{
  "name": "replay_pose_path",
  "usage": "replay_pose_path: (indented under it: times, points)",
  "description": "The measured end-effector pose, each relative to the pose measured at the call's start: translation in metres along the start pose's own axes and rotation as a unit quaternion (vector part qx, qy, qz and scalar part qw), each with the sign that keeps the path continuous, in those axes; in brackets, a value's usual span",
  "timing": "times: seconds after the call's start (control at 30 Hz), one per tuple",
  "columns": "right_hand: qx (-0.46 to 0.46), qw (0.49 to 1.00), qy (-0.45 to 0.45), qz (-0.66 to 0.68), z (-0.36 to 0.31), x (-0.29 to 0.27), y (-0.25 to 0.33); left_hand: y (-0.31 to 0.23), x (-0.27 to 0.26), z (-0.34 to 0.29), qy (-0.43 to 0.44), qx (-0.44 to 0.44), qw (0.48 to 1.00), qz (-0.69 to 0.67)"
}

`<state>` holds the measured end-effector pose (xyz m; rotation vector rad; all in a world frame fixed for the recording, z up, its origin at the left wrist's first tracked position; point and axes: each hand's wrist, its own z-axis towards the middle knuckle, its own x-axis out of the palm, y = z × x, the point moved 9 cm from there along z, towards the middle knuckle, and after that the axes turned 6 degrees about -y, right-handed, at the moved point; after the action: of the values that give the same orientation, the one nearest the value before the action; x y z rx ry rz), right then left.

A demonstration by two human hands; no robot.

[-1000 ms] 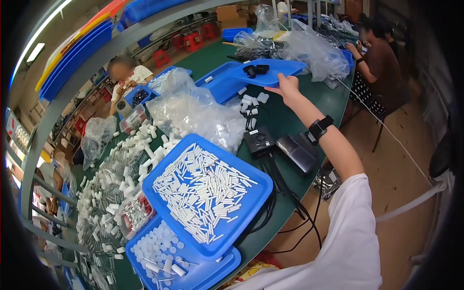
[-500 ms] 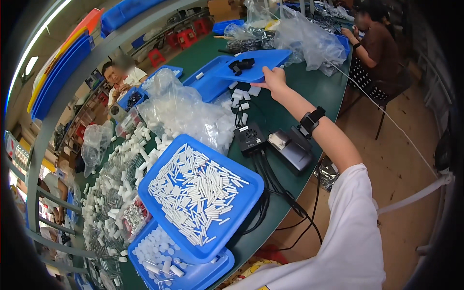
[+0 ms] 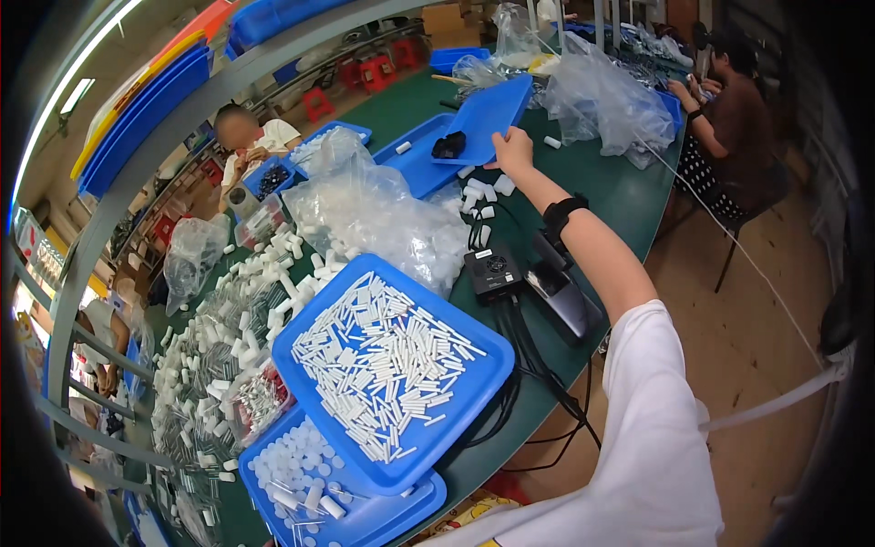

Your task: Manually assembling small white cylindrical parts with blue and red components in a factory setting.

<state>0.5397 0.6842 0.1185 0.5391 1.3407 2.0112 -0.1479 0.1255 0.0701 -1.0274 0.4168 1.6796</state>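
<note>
Clock read from view centre. At 1 o'clock your right hand [image 3: 512, 150] is clamped on the edge of a tilted blue tray [image 3: 497, 105]; a black item [image 3: 448, 145] sits toward that tray's 8 o'clock. At 12, a second blue tray [image 3: 415, 170]. Your left hand: out of view, cannot tell its state. At 7, a rod tray [image 3: 465, 412], loaded with white rods [image 3: 392, 365]. At 3, a black box [image 3: 493, 273], cabled.
</note>
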Motion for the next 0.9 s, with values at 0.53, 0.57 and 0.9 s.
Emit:
replay_pose_path:
  times: [0.53, 0.57, 0.9]
  points:
    - [-0.323, 0.906, -0.010, -0.273, -0.030, 0.031, 0.069, 0.000, -0.002, 0.006, 0.003, -0.017, 0.999, 0.043]
    - [-0.327, 0.899, 0.008, -0.291, -0.032, 0.037, 0.070, 0.004, -0.001, 0.006, 0.008, -0.039, 0.999, 0.028]
    - [-0.503, 0.771, 0.076, -0.382, -0.064, 0.069, 0.085, -0.026, -0.012, 0.012, -0.025, 0.042, 0.997, 0.059]
